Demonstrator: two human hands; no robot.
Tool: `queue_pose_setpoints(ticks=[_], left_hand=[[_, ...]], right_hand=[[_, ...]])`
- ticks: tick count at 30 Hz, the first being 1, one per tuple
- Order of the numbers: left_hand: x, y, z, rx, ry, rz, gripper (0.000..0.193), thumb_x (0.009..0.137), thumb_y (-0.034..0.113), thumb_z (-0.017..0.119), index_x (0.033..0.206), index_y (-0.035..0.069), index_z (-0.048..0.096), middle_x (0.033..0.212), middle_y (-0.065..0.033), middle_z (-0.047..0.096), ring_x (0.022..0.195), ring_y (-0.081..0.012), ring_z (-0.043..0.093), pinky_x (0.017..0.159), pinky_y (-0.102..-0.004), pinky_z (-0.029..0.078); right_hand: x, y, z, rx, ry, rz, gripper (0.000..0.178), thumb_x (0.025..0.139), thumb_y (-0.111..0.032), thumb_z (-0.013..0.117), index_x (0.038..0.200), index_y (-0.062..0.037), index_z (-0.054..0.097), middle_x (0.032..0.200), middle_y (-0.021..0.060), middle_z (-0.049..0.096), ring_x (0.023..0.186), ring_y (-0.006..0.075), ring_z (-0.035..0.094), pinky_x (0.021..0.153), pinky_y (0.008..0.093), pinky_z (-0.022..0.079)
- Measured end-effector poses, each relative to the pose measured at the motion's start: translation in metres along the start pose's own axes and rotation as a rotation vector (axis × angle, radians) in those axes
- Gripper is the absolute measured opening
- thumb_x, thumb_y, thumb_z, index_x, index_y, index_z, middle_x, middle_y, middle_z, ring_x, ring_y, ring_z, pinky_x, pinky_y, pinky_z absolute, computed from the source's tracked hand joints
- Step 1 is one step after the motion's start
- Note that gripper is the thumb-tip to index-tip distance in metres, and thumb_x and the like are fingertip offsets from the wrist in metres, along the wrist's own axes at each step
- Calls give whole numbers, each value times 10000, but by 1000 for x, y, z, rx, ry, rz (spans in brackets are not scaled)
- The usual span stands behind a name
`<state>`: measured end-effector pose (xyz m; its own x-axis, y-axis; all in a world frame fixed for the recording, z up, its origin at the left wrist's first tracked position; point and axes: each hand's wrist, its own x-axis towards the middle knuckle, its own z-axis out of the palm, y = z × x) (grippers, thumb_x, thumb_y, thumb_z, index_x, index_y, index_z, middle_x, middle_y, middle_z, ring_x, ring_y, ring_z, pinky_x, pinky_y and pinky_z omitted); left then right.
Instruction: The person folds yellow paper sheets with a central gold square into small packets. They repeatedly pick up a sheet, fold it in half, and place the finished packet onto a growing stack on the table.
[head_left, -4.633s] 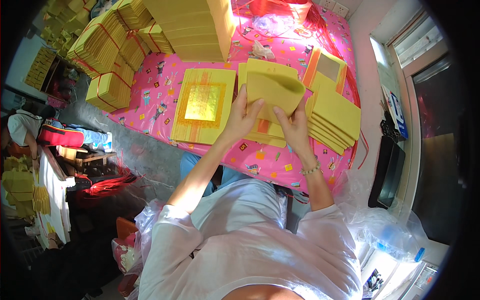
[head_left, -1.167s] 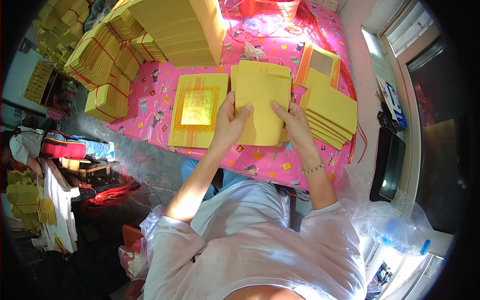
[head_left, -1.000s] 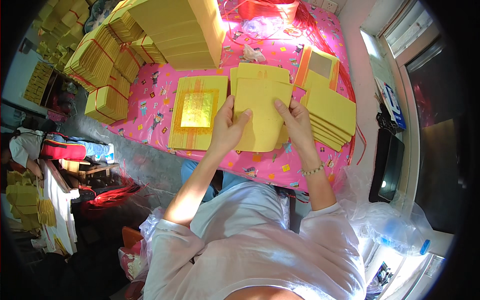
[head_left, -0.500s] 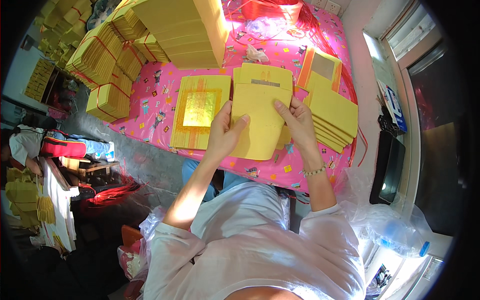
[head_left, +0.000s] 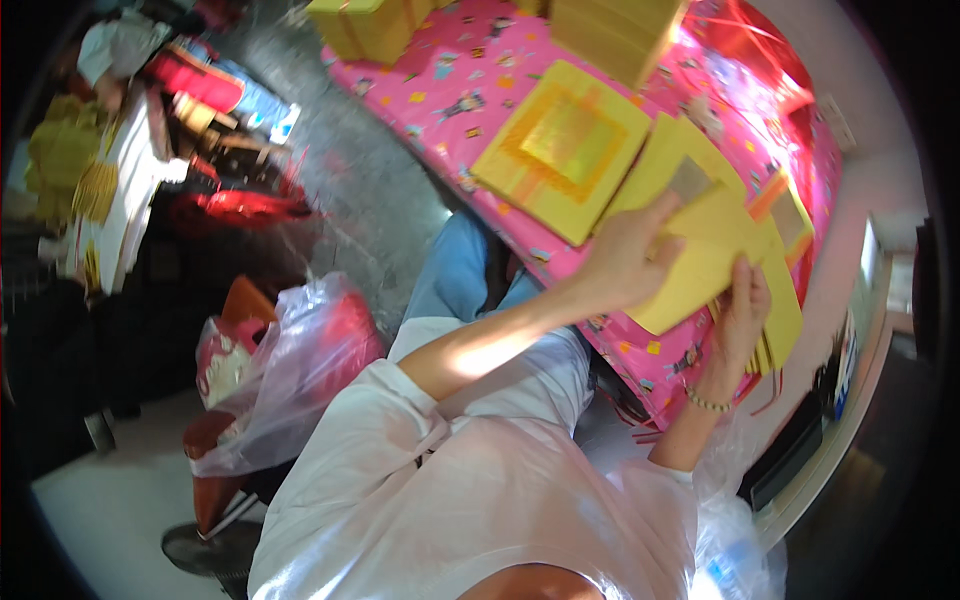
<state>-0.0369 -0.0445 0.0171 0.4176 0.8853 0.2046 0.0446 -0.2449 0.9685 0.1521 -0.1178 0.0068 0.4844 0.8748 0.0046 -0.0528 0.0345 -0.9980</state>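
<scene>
My left hand [head_left: 632, 262] grips the left edge of a yellow paper sheaf [head_left: 706, 258], its thumb lying over the top. At the sheaf's right edge my right hand [head_left: 740, 315] pinches it between thumb and fingers, a beaded bracelet on that wrist. Behind the sheaf lies more yellow paper [head_left: 722, 165] with a grey patch. To the left of my hands rests a flat yellow stack [head_left: 520, 195] with a shiny gold square and orange print. Another yellow stack [head_left: 786, 318] is partly hidden beside my right hand. Motion blurs the picture somewhat.
The table has a pink patterned cover [head_left: 440, 120]. Tied yellow bundles [head_left: 372, 30] and a tall yellow stack [head_left: 610, 35] stand at its far side. A plastic bag [head_left: 300, 370] sits at lower left, near a fan [head_left: 205, 548]. Another person [head_left: 120, 50] is at a far-left table.
My view has swung, so the table now appears further right and tilted. Both hands still hold the yellow sheaf, which is now tilted and closer to the right-hand stack.
</scene>
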Motion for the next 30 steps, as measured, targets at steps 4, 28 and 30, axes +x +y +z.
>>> queue_pose_setpoints(ticks=[4, 28, 30], left_hand=[[-4, -3, 4, -32, 111, 89, 233, 801, 70, 580, 1009, 11, 494, 760, -232, 572, 737, -441, 585, 624, -480, 434], [-6, -4, 11, -55, 241, 119, 445, 669, 59, 614, 1068, -41, 443, 863, -136, 541, 817, -291, 569, 653, -403, 481], [-5, -2, 18, -15, 355, 135, 455, 655, 48, 627, 1062, -40, 446, 886, -132, 530, 815, -279, 558, 655, -389, 475]], right_hand=[[1, -3, -9, 10, -101, 95, 287, 954, -207, 567, 1147, 5, 577, 1051, 37, 642, 926, 112, 619, 795, 257, 514], [-8, -6, -27, -188, 62, 306, 544, 936, -398, 562, 1327, -36, 453, 1285, 81, 533, 1166, 192, 524, 977, 356, 434], [-14, -6, -30, -186, 60, 302, 552, 934, -403, 562, 1331, -35, 449, 1291, 82, 528, 1172, 195, 519, 981, 358, 431]])
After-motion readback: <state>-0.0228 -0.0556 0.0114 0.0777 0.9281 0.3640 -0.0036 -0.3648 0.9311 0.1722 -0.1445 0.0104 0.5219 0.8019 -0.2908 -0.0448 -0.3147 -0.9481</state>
